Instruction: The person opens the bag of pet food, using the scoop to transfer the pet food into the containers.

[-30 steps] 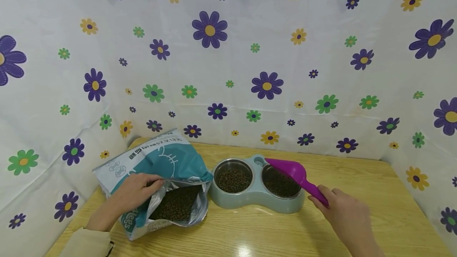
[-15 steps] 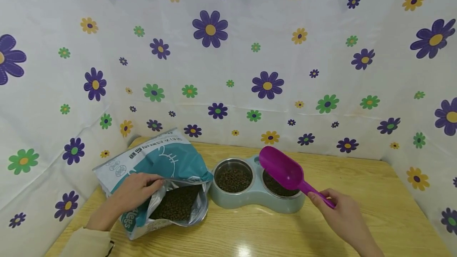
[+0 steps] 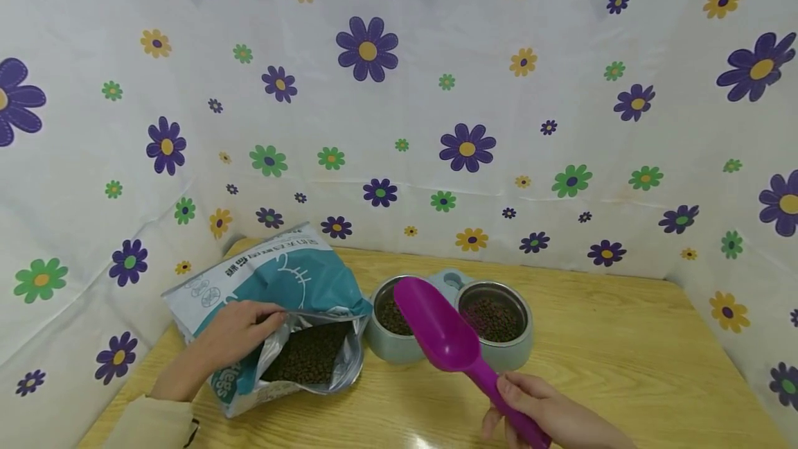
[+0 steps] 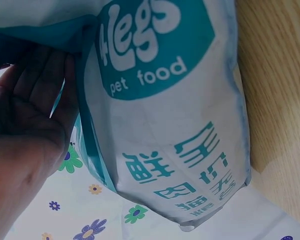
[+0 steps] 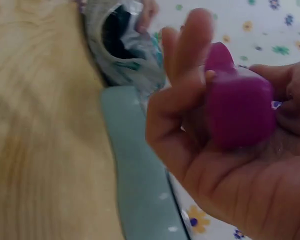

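Note:
In the head view, my right hand (image 3: pixel 548 407) grips the handle of a magenta scoop (image 3: pixel 445 335), its hollow facing up with no kibble visible in it. The scoop hangs over the double pet bowl (image 3: pixel 399 350) and covers part of the left steel bowl. Brown kibble (image 3: pixel 495 319) lies in both bowls. At the left, my left hand (image 3: pixel 227 338) holds the upper edge of a teal and white pet food bag (image 3: pixel 324 276) between thumb and fingers. The bag lies on its side, mouth open, with kibble inside. The right wrist view shows my fingers curled round the scoop handle (image 5: pixel 242 112).
All of it rests on a light wooden table (image 3: pixel 611 345). A white cloth (image 3: pixel 411 102) printed with flowers hangs behind the table and along both sides. The bag's mouth sits close against the pet bowl's left end.
The scoop has turned hollow side up and moved left and nearer, from above the right bowl to in front of the left one. My left hand and the bag have stayed put.

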### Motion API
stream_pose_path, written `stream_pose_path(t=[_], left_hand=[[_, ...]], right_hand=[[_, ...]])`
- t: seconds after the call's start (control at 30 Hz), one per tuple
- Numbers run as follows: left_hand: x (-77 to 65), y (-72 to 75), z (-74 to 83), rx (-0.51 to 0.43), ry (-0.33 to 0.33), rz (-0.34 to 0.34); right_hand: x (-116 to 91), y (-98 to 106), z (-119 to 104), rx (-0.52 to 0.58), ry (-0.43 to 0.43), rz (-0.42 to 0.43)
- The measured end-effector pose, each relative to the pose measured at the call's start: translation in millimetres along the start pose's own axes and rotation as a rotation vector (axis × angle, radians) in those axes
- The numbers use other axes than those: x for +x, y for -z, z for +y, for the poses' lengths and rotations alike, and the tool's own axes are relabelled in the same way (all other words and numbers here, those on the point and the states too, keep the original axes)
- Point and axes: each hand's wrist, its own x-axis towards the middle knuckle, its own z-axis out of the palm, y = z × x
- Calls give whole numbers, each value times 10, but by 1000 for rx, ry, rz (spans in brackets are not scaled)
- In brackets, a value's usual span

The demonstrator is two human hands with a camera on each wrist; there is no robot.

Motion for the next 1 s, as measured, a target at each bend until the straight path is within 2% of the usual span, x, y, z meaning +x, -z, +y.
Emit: stream_pose_path(t=[0.03,0.1,0.2,0.37,0.47,0.73,0.9,1.0], left_hand=[[0,2,0,2,-1,1],[1,4,0,1,-4,4],[-1,4,-1,-4,-10,7],[1,9,-4,-6,-25,23],[3,13,-6,-3,-32,32],[6,4,-7,8,-46,48],[-8,-13,-19,3,-24,28],[6,-1,-14,1,-19,11]], right_hand=[[45,-45,22,26,-25,-8],[151,-130,58,-11,-39,-11],[308,-258,86,-124,-21,19],[574,-453,79,-462,28,184],[706,-583,26,-624,5,270],[945,-977,-187,-1177,47,379],[1075,-1291,-343,-1586,91,499],[1151,-1442,-449,-1766,138,562]])
